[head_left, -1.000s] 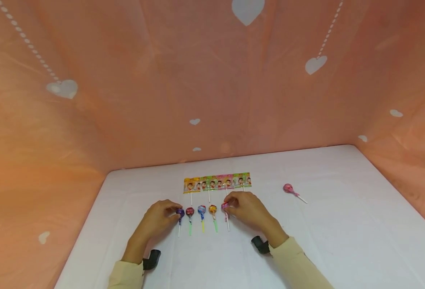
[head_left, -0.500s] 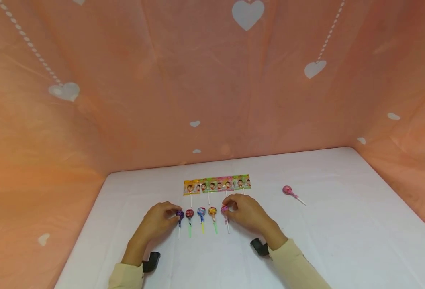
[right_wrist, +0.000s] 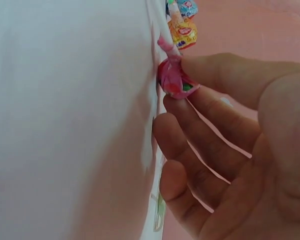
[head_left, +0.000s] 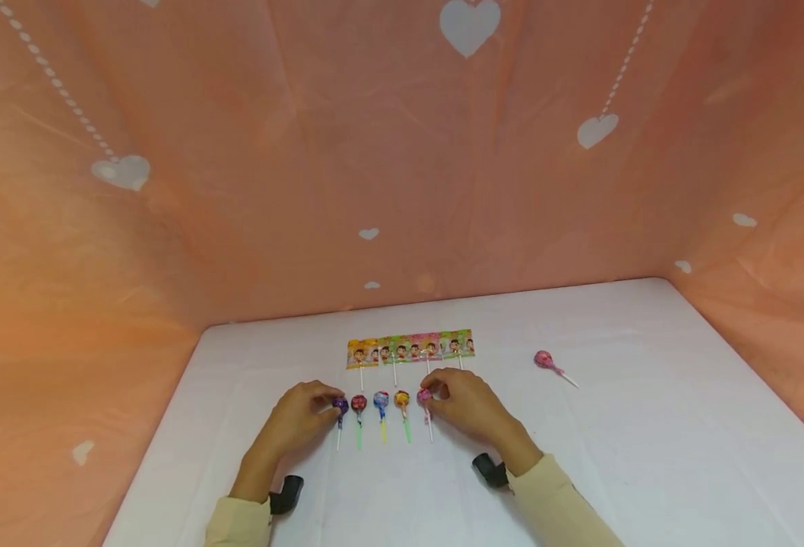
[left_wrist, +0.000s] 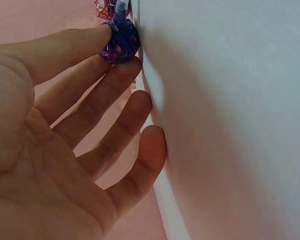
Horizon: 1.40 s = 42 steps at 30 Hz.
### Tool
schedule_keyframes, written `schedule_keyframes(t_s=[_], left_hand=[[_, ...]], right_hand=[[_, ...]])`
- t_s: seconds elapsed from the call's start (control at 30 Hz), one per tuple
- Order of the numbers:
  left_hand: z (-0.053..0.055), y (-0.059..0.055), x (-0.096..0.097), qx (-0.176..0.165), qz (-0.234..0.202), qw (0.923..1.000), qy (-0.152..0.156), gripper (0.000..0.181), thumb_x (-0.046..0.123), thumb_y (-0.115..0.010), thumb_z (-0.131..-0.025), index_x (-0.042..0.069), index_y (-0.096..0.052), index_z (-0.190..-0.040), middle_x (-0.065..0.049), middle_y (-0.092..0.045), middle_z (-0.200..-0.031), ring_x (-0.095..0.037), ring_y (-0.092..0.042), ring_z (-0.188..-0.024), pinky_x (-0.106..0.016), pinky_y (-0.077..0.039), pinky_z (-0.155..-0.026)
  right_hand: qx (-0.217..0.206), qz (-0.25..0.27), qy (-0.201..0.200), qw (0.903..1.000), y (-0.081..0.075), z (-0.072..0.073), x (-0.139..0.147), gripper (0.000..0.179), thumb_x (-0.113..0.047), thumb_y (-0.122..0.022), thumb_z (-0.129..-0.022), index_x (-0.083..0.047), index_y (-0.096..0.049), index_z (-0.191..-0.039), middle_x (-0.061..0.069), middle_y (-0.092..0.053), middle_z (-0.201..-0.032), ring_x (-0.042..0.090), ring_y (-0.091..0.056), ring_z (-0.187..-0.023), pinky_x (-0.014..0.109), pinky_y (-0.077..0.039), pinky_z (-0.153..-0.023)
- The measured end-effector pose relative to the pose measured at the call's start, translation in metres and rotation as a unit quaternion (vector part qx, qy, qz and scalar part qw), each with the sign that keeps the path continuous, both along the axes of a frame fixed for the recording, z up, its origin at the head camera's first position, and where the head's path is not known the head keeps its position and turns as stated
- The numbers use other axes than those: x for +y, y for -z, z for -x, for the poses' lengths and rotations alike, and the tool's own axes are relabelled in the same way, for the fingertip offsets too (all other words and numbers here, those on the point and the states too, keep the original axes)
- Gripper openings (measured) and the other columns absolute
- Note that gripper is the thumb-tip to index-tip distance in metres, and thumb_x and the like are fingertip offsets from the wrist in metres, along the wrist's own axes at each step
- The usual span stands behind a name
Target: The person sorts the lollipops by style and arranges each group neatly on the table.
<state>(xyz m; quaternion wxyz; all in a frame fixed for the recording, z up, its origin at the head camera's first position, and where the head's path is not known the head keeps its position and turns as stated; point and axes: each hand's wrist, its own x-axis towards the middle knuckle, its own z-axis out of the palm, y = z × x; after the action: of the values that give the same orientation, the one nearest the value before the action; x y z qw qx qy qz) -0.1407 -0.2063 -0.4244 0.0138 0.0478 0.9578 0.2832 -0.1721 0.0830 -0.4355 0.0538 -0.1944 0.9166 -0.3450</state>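
My left hand [head_left: 301,415] pinches the round head of a purple lollipop [left_wrist: 121,42] between thumb and fingers at the left end of a row. At the row's right end, my right hand [head_left: 469,399] pinches the wrapped head of a pink lollipop [right_wrist: 174,77], its white stick pointing toward me. Between the hands lie a red lollipop [head_left: 359,404], a blue lollipop [head_left: 381,400] and a yellow lollipop [head_left: 402,399], sticks toward me. Both pinched lollipops lie at the tabletop.
Behind the row lies a strip of flat lollipops in printed wrappers [head_left: 410,348], sticks toward me. Another pink lollipop [head_left: 543,359] lies apart at the right on the white table [head_left: 648,425]. An orange cloth with hearts [head_left: 409,152] stands behind the table.
Both hands keep their pinch on the end lollipops. The pink lollipop has shifted very slightly left with the right hand; the rest of the row looks unchanged.
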Motion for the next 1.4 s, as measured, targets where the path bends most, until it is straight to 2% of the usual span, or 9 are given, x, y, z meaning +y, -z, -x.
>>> schedule_keyframes(t_s=[0.3,0.43,0.6,0.73,1.03,1.3,1.4], left_hand=[[0.0,-0.001,0.002,-0.006,-0.001,1.0,-0.004,0.021,0.011,-0.074,-0.086,0.015,-0.077,-0.106,-0.002,-0.073,-0.104,-0.025,-0.063,-0.105,-0.053,-0.049,-0.099],[0.001,-0.002,0.001,0.002,0.005,1.0,-0.003,0.021,0.012,-0.075,-0.086,0.015,-0.077,-0.106,-0.001,-0.073,-0.104,-0.025,-0.063,-0.105,-0.052,-0.049,-0.099],[0.002,-0.002,0.001,0.004,0.005,1.0,-0.003,0.022,0.012,-0.075,-0.085,0.014,-0.076,-0.107,-0.002,-0.073,-0.105,-0.024,-0.064,-0.103,-0.051,-0.051,-0.097],[0.001,-0.001,0.0,-0.002,0.007,1.0,-0.005,0.022,0.012,-0.075,-0.085,0.015,-0.077,-0.108,-0.002,-0.073,-0.105,-0.024,-0.064,-0.103,-0.052,-0.051,-0.097],[0.0,0.0,0.0,-0.001,0.002,1.0,-0.004,0.022,0.011,-0.074,-0.086,0.015,-0.077,-0.107,-0.002,-0.073,-0.105,-0.024,-0.065,-0.103,-0.051,-0.051,-0.097],[0.001,0.002,0.0,0.0,0.001,1.0,-0.007,0.021,0.012,-0.075,-0.086,0.016,-0.076,-0.106,-0.002,-0.073,-0.106,-0.025,-0.065,-0.104,-0.052,-0.051,-0.097],[0.001,0.004,-0.001,-0.003,0.0,1.0,-0.009,0.021,0.012,-0.075,-0.086,0.016,-0.076,-0.106,-0.002,-0.073,-0.106,-0.025,-0.064,-0.106,-0.052,-0.05,-0.098]], right_hand=[[0.003,-0.004,0.013,0.9999,0.002,0.0,-0.002,0.019,-0.023,-0.077,-0.087,-0.02,-0.073,-0.105,-0.01,-0.063,-0.083,0.009,-0.053,-0.076,0.027,-0.044,-0.069],[0.001,-0.002,0.021,0.9998,-0.003,0.001,-0.001,0.019,-0.022,-0.076,-0.087,-0.02,-0.074,-0.106,-0.01,-0.066,-0.086,0.008,-0.055,-0.078,0.028,-0.047,-0.071],[-0.013,0.012,0.054,0.9984,-0.013,0.005,0.01,0.022,-0.023,-0.076,-0.088,-0.021,-0.074,-0.109,-0.009,-0.071,-0.096,0.008,-0.061,-0.084,0.031,-0.052,-0.078],[-0.021,0.017,0.075,0.9968,-0.021,0.011,0.031,0.025,-0.025,-0.073,-0.09,-0.02,-0.073,-0.114,-0.005,-0.072,-0.101,0.012,-0.064,-0.09,0.034,-0.053,-0.079],[-0.011,0.005,0.088,0.9961,-0.028,0.024,0.096,0.033,-0.023,-0.066,-0.094,-0.012,-0.067,-0.125,0.013,-0.069,-0.118,0.028,-0.064,-0.104,0.043,-0.052,-0.082],[0.022,-0.018,0.122,0.9921,-0.024,0.03,0.138,0.032,-0.017,-0.064,-0.095,-0.007,-0.067,-0.125,0.015,-0.068,-0.106,0.032,-0.061,-0.1,0.048,-0.049,-0.087],[0.03,-0.022,0.124,0.9915,-0.023,0.031,0.146,0.032,-0.014,-0.063,-0.094,-0.005,-0.067,-0.124,0.019,-0.068,-0.111,0.037,-0.062,-0.104,0.054,-0.049,-0.091]])
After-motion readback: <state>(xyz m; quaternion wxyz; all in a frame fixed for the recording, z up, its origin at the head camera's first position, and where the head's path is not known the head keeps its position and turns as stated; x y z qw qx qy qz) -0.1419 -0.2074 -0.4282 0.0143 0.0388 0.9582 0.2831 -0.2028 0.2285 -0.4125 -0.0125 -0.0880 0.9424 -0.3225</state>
